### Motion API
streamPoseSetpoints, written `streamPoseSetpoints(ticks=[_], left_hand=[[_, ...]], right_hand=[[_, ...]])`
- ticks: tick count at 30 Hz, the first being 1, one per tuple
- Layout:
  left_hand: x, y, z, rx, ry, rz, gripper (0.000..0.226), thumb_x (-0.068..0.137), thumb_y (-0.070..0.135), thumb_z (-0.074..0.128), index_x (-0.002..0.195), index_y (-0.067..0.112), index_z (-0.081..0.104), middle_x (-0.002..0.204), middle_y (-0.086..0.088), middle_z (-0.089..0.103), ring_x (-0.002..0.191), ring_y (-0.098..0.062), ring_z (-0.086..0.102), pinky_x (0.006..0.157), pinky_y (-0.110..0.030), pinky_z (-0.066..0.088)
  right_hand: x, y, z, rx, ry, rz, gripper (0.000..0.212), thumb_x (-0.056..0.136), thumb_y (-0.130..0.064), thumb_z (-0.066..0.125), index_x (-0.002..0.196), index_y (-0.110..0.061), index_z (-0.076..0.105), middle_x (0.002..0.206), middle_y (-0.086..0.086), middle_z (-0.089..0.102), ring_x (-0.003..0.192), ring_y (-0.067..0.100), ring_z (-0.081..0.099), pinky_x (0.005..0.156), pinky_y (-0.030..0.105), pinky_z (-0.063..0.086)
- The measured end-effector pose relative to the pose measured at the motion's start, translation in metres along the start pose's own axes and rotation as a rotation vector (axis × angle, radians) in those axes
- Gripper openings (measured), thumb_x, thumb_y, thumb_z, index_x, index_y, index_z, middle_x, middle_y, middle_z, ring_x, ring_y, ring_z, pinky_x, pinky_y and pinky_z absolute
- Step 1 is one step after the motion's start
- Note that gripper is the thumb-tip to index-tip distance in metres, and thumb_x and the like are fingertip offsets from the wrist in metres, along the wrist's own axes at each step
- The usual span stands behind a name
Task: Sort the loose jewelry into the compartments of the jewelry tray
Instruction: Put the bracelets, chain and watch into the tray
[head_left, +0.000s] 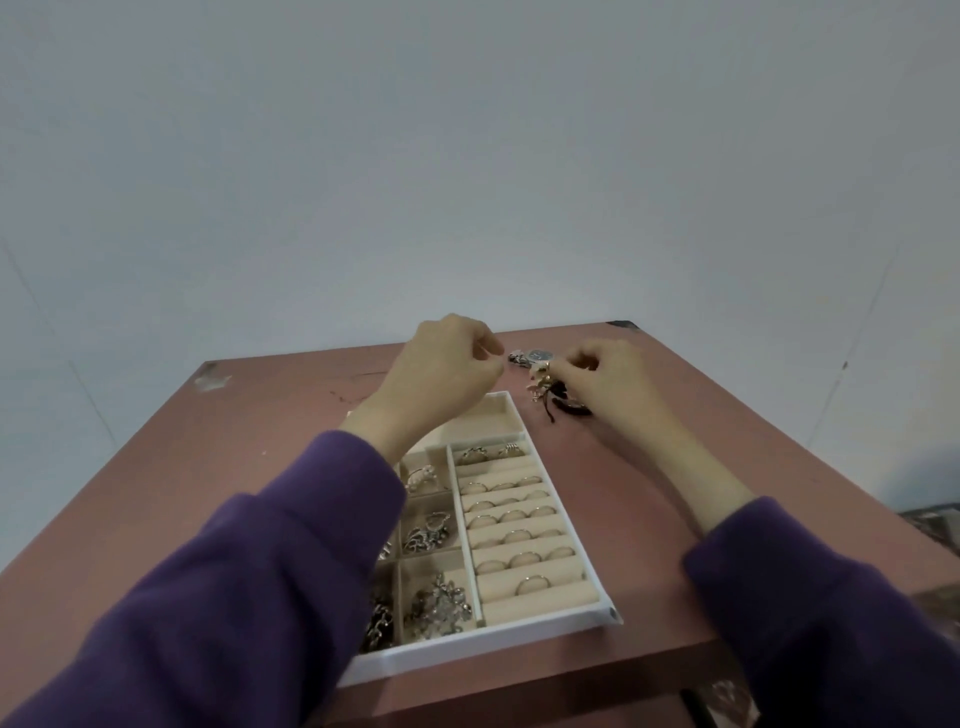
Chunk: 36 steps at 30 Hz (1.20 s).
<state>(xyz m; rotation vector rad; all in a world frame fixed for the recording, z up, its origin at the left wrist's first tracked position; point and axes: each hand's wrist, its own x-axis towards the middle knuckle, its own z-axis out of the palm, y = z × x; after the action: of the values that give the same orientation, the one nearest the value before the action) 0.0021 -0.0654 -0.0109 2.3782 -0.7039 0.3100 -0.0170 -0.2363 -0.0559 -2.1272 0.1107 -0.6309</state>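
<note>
A white jewelry tray (550, 631) with beige lining lies on the table in front of me. Its right column holds several rings (511, 517) in padded rolls. Its small square compartments hold silver chains and pendants (436, 605). My left hand (447, 374) hovers above the tray's far end with its fingers curled; whether it pinches something is unclear. My right hand (605, 382) pinches a small gold and pink piece (543, 382) from the loose pile just beyond the tray. A wristwatch (537, 356) lies between the two hands.
The reddish-brown table (218, 467) stands against a pale wall. A dark cord-like piece (569, 408) lies under my right hand. The table's front edge runs just below the tray. Clutter shows at the far right edge of the view.
</note>
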Motion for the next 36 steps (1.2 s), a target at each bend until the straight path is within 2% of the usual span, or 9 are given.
streamPoseSetpoints(ticks=[3, 8, 11, 14, 19, 22, 26, 30, 36], left_hand=[[0.01, 0.009, 0.004, 0.043, -0.071, -0.017, 0.021, 0.087, 0.011, 0.052, 0.101, 0.011, 0.068, 0.1, -0.005, 0.067, 0.088, -0.016, 0.058, 0.074, -0.022, 0.042], [0.028, 0.016, 0.017, 0.118, -0.18, -0.062, 0.023, 0.085, 0.003, 0.052, 0.098, 0.01, 0.069, 0.105, -0.01, 0.067, 0.095, -0.022, 0.062, 0.073, -0.024, 0.044], [0.038, 0.019, 0.033, 0.12, -0.238, -0.049, 0.021, 0.085, 0.005, 0.056, 0.101, 0.009, 0.068, 0.106, -0.011, 0.067, 0.097, -0.023, 0.062, 0.075, -0.025, 0.046], [0.049, 0.018, 0.052, 0.149, -0.264, -0.055, 0.019, 0.084, 0.011, 0.061, 0.101, 0.01, 0.067, 0.106, -0.011, 0.067, 0.099, -0.025, 0.062, 0.086, -0.033, 0.05], [0.06, 0.016, 0.074, 0.235, -0.241, -0.13, 0.034, 0.076, 0.03, 0.072, 0.097, 0.004, 0.063, 0.103, -0.016, 0.065, 0.099, -0.033, 0.061, 0.08, -0.038, 0.049], [0.062, 0.017, 0.079, 0.216, -0.259, -0.164, 0.041, 0.068, 0.028, 0.08, 0.096, 0.003, 0.063, 0.102, -0.018, 0.066, 0.099, -0.034, 0.062, 0.081, -0.04, 0.05], [0.063, 0.015, 0.079, 0.138, -0.183, -0.154, 0.023, 0.072, 0.011, 0.071, 0.093, 0.001, 0.067, 0.094, -0.018, 0.068, 0.091, -0.032, 0.064, 0.079, -0.038, 0.054], [0.058, 0.019, 0.058, 0.034, -0.093, -0.11, 0.013, 0.079, 0.012, 0.066, 0.089, 0.005, 0.07, 0.091, -0.012, 0.069, 0.081, -0.021, 0.062, 0.071, -0.029, 0.049], [0.025, -0.003, -0.014, -0.025, 0.071, -0.094, 0.009, 0.081, 0.019, 0.066, 0.085, 0.012, 0.07, 0.075, 0.001, 0.064, 0.066, -0.003, 0.055, 0.054, -0.011, 0.037]], right_hand=[[0.003, -0.006, -0.003, 0.212, 0.045, 0.092, 0.025, 0.085, -0.019, 0.059, 0.06, -0.016, 0.06, 0.053, -0.006, 0.055, 0.042, 0.0, 0.048, 0.051, 0.016, 0.04], [0.005, -0.01, -0.009, 0.517, 0.191, 0.172, 0.019, 0.087, -0.016, 0.053, 0.071, -0.015, 0.063, 0.067, -0.004, 0.064, 0.053, 0.008, 0.054, 0.051, 0.02, 0.043], [0.005, -0.008, -0.01, 0.469, 0.308, 0.156, 0.014, 0.086, -0.019, 0.053, 0.076, -0.015, 0.062, 0.068, -0.006, 0.062, 0.057, 0.003, 0.058, 0.061, 0.025, 0.045], [0.005, -0.007, -0.009, 0.427, 0.365, 0.163, 0.011, 0.083, -0.022, 0.058, 0.078, -0.015, 0.064, 0.068, -0.008, 0.062, 0.068, 0.013, 0.061, 0.069, 0.031, 0.047], [0.006, -0.003, -0.015, 0.302, 0.426, 0.174, 0.013, 0.086, -0.025, 0.056, 0.083, -0.014, 0.064, 0.063, -0.014, 0.055, 0.055, -0.002, 0.05, 0.056, 0.015, 0.037], [0.006, -0.002, -0.016, 0.279, 0.435, 0.192, 0.015, 0.085, -0.028, 0.057, 0.083, -0.014, 0.064, 0.062, -0.014, 0.053, 0.052, -0.002, 0.048, 0.048, 0.004, 0.033], [0.005, -0.003, -0.016, 0.269, 0.463, 0.188, 0.017, 0.085, -0.029, 0.057, 0.084, -0.014, 0.064, 0.063, -0.013, 0.054, 0.057, 0.002, 0.049, 0.05, 0.006, 0.034], [0.004, -0.006, -0.016, 0.319, 0.51, 0.144, 0.013, 0.087, -0.023, 0.055, 0.081, -0.015, 0.062, 0.063, -0.015, 0.056, 0.059, -0.001, 0.052, 0.064, 0.025, 0.041], [-0.005, -0.017, -0.004, 0.336, 0.385, -0.022, 0.011, 0.091, -0.018, 0.054, 0.087, -0.012, 0.063, 0.068, -0.014, 0.058, 0.057, -0.01, 0.051, 0.055, 0.007, 0.041]])
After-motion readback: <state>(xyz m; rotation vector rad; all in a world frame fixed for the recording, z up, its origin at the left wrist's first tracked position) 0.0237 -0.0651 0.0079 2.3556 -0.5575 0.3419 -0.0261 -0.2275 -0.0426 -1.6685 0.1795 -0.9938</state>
